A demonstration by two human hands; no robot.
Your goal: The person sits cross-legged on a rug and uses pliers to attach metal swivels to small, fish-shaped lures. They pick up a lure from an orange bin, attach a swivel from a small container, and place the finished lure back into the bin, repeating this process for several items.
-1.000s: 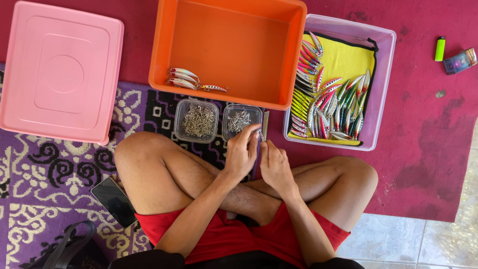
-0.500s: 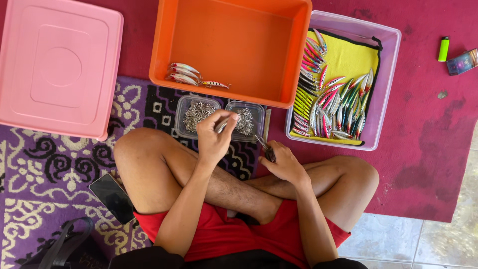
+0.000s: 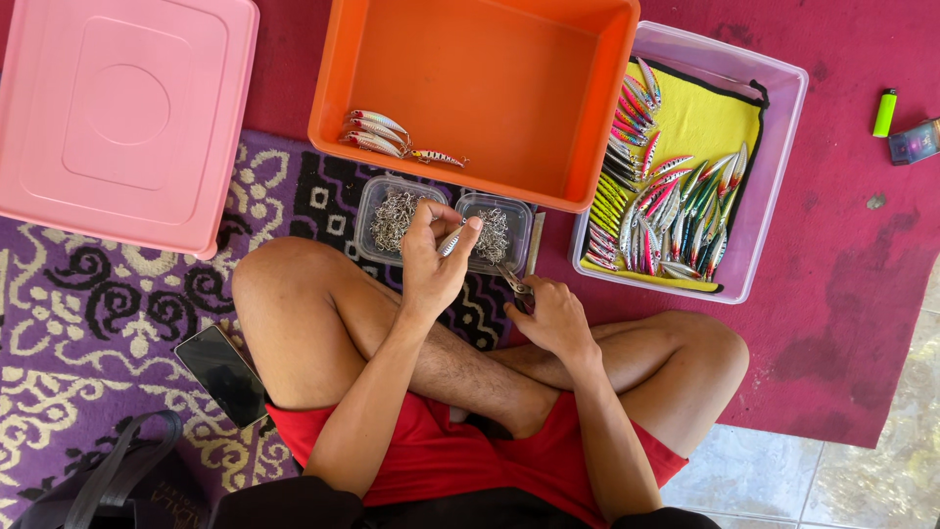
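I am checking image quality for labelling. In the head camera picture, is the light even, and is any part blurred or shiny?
Head view: bright, soft daylight, with only faint shadows inside the orange bin. Lures in the clear tray look sharp. The left hand and its small lure are slightly soft. The right hand is clear. Mild glare lies on the floor tiles and the dark phone.

Floor covering: a red mat [image 3: 862, 294] at right and a purple patterned rug [image 3: 88, 323] at left, with bare tile [image 3: 842, 480] at lower right. On the mat: orange bin [image 3: 343, 88], clear lilac bin [image 3: 783, 147], green lighter [image 3: 884, 112], small box [image 3: 915, 143]. On the rug: pink lid [image 3: 122, 113], two clear tubs [image 3: 377, 201], phone [image 3: 223, 374], dark bag [image 3: 117, 485].
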